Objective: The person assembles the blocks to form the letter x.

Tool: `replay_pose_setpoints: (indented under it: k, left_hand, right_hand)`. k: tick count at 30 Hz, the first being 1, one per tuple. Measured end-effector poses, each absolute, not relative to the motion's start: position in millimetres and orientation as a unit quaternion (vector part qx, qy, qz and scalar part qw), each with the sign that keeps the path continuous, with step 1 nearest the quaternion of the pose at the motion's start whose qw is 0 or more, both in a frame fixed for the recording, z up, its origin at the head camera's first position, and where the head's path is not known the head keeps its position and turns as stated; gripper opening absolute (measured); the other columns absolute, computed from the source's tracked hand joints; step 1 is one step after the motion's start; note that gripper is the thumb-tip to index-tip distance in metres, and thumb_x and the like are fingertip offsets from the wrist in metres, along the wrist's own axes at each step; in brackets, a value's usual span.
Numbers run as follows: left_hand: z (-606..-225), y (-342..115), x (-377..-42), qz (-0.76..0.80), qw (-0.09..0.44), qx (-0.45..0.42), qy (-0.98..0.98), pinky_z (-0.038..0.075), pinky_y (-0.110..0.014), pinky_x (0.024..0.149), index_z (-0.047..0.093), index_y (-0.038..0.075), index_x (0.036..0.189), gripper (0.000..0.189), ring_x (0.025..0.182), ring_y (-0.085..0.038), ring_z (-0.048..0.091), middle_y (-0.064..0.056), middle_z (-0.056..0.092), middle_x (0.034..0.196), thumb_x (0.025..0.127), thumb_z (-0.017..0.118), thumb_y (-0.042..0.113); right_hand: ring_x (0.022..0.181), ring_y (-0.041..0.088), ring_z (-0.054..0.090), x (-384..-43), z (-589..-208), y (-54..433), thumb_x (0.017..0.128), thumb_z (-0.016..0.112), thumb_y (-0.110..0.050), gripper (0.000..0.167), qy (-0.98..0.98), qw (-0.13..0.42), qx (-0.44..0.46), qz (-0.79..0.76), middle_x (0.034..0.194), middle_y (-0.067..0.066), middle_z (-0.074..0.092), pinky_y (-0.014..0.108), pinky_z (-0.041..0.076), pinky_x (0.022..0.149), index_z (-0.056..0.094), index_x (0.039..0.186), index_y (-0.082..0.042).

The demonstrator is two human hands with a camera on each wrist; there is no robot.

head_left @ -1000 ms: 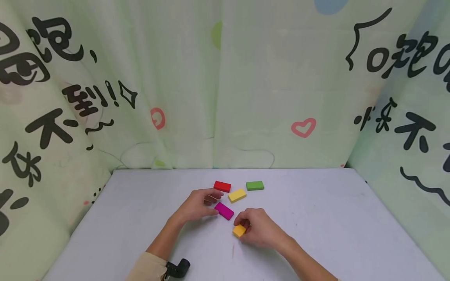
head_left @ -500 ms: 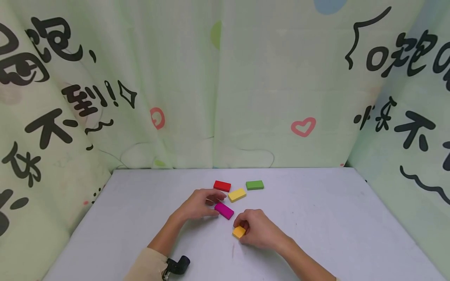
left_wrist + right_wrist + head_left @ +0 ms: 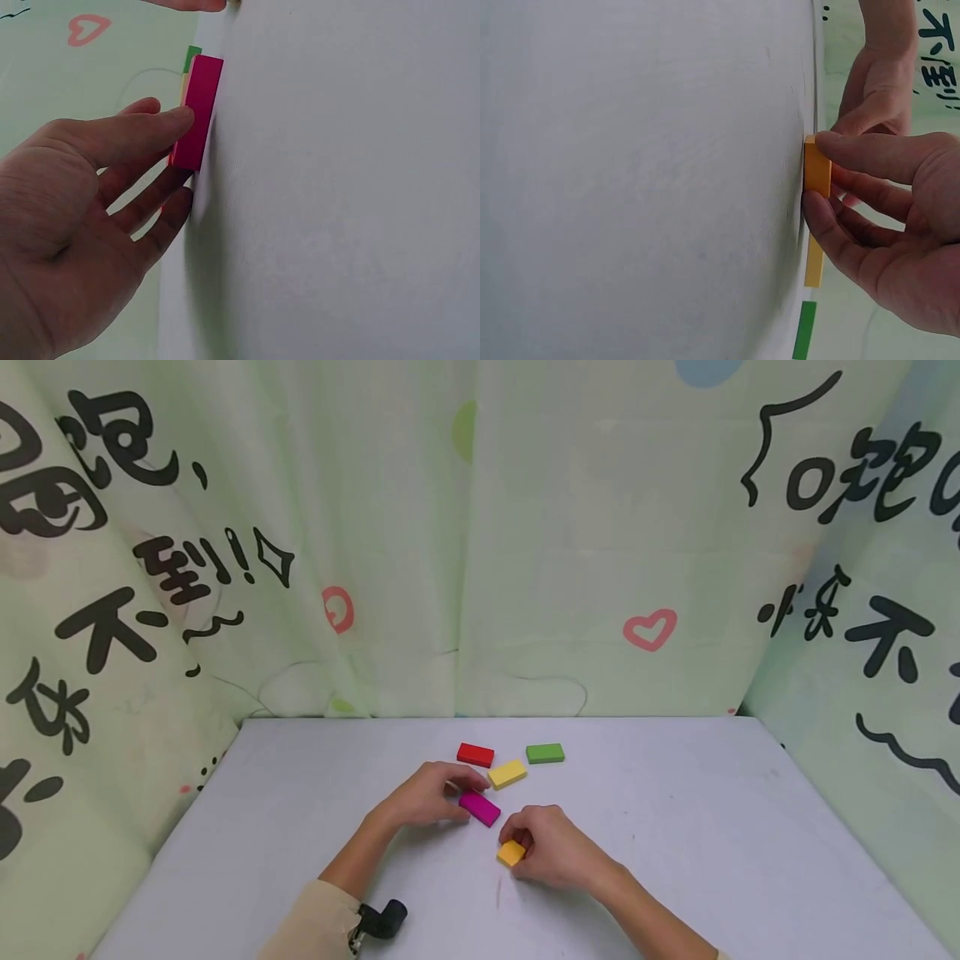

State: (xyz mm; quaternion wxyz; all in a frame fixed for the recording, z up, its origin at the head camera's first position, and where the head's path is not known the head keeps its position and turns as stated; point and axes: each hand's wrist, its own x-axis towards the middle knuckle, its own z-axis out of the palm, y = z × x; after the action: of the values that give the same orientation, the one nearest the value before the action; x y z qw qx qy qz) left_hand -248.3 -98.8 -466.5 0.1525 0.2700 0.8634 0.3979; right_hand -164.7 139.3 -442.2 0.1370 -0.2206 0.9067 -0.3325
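A magenta block (image 3: 479, 807) lies on the table between the thumb and fingers of my left hand (image 3: 427, 795). In the left wrist view, the thumb of that hand (image 3: 112, 180) overlaps the near face of the magenta block (image 3: 200, 112), while the other fingers curl behind it. My right hand (image 3: 558, 847) pinches an orange-yellow block (image 3: 511, 853) low at the tabletop, nearer to me. The right wrist view shows thumb and a fingertip at opposite ends of this orange-yellow block (image 3: 817, 166).
Beyond the hands, a pale yellow block (image 3: 507, 774), a red block (image 3: 476, 755) and a green block (image 3: 545, 753) lie on the white table (image 3: 675, 827). A printed curtain (image 3: 562, 527) hangs behind the table and along both sides.
The fingers of my left hand have moved slightly right and down, closing in around the magenta block. My right hand and the orange-yellow block have stayed in place.
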Motion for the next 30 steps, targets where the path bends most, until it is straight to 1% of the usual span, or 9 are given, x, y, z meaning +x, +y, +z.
replay_pose_setpoints:
  k: [8, 15, 18, 22, 30]
  left_hand:
    - [-464.0, -93.6, -244.4, 0.382, 0.148, 0.280, 0.868, 0.056, -0.035, 0.097, 0.075, 0.019, 0.123, 0.042, 0.112, -0.015, 0.064, 0.005, 0.073, 0.120, 0.085, 0.085, 0.007]
    - [-467.7, -89.5, -244.6, 0.359, 0.136, 0.281, 0.880, 0.055, -0.027, 0.091, 0.077, 0.025, 0.120, 0.039, 0.111, -0.012, 0.062, 0.011, 0.072, 0.118, 0.086, 0.083, 0.006]
    - [-467.5, -88.1, -244.7, 0.352, 0.133, 0.285, 0.881, 0.055, -0.026, 0.089, 0.078, 0.026, 0.117, 0.037, 0.111, -0.013, 0.061, 0.009, 0.072, 0.117, 0.087, 0.083, 0.005]
    - [-466.2, -86.6, -245.0, 0.347, 0.128, 0.292, 0.882, 0.055, -0.027, 0.088, 0.079, 0.024, 0.115, 0.034, 0.109, -0.014, 0.061, 0.007, 0.071, 0.115, 0.087, 0.082, 0.006]
    - [-465.5, -85.3, -245.2, 0.334, 0.122, 0.291, 0.888, 0.054, -0.025, 0.082, 0.080, 0.024, 0.111, 0.031, 0.104, -0.013, 0.061, 0.006, 0.070, 0.110, 0.085, 0.084, 0.007]
  right_hand:
    - [0.080, 0.013, 0.060, -163.9, -442.7, 140.9, 0.077, 0.088, -0.004, 0.025, 0.907, 0.129, -0.224, -0.331, 0.087, -0.004, 0.065, 0.021, 0.052, 0.071, 0.076, 0.098, -0.011]
    - [0.080, 0.013, 0.059, -162.8, -442.7, 141.8, 0.077, 0.088, -0.003, 0.026, 0.905, 0.131, -0.228, -0.336, 0.086, -0.003, 0.065, 0.022, 0.051, 0.070, 0.076, 0.098, -0.010]
    - [0.080, 0.012, 0.058, -163.1, -443.0, 141.9, 0.077, 0.089, -0.003, 0.026, 0.905, 0.132, -0.226, -0.336, 0.086, -0.003, 0.065, 0.021, 0.051, 0.071, 0.076, 0.098, -0.010]
    - [0.080, 0.012, 0.059, -163.8, -443.0, 141.5, 0.077, 0.088, -0.002, 0.027, 0.904, 0.131, -0.226, -0.338, 0.087, -0.003, 0.065, 0.021, 0.052, 0.071, 0.076, 0.099, -0.010]
    - [0.082, 0.015, 0.059, -162.8, -441.5, 140.6, 0.077, 0.088, -0.002, 0.026, 0.905, 0.136, -0.224, -0.336, 0.087, -0.003, 0.064, 0.022, 0.051, 0.071, 0.075, 0.099, -0.010]
